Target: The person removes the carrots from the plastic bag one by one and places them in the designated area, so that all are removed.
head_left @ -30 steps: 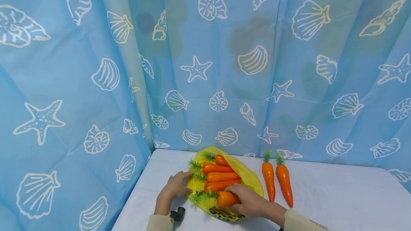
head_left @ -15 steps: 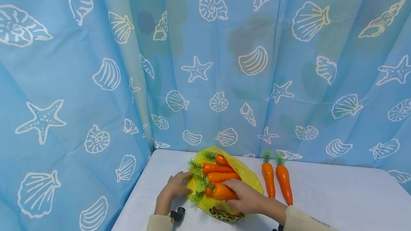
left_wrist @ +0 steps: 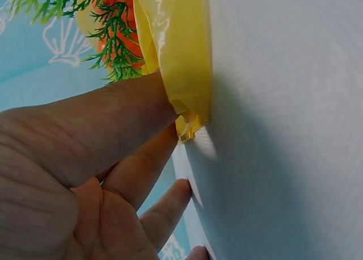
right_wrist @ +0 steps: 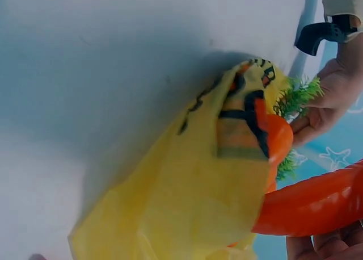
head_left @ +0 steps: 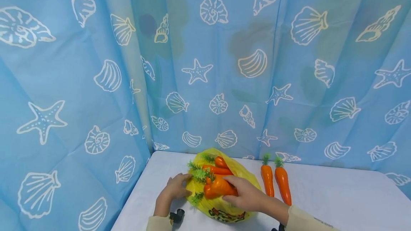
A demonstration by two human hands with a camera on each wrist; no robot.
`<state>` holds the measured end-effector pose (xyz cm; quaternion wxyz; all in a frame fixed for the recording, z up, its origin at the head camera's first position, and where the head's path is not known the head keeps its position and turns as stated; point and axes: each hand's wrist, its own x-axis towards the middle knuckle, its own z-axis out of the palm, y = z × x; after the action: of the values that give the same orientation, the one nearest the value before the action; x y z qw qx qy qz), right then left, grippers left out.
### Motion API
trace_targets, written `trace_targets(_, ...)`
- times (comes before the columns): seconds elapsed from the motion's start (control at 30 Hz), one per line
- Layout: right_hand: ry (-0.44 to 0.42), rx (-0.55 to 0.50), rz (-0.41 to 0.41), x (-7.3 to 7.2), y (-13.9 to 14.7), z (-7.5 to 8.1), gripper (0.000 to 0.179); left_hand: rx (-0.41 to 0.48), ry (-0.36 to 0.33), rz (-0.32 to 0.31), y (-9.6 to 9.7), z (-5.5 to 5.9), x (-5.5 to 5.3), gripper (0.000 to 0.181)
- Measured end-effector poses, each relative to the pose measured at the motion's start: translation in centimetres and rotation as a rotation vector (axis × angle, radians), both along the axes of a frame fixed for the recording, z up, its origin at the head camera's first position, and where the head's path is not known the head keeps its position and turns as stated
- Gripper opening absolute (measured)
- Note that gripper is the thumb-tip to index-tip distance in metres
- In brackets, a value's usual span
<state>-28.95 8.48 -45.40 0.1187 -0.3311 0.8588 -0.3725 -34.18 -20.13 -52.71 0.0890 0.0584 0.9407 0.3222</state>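
Observation:
A yellow plastic bag [head_left: 248,177] lies on its side with its mouth toward the left, and several orange carrots [head_left: 216,169] with feathery green tops fill it. My right hand [head_left: 247,192] grips one carrot [right_wrist: 317,200] by its thicker part, above the others at the bag's mouth; its tip end runs toward the bag in the right wrist view. My left hand [head_left: 176,187] pinches the bag's lower rim [left_wrist: 190,121] between thumb and index finger, the other fingers spread near the cloth. The carrots' tips are hidden inside the bag.
Two more carrots [head_left: 267,179] lie side by side to the right of the bag on the white-covered table [head_left: 337,195]. A blue curtain [head_left: 205,81] with white shell prints hangs behind and at the left. Black wrist mounts [head_left: 177,216] sit near the sleeves.
My right hand has raised a carrot from the front of the row and moved it slightly back over the others. The left hand has kept its place at the rim.

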Motion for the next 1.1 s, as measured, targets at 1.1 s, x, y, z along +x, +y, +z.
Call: trace_targets(1.1, 0.092, -0.068, -0.16, -0.1, 3.1, 0.8, 0.072, -0.011, -0.005, 0.008, 0.2, 0.3, 0.3, 0.058)
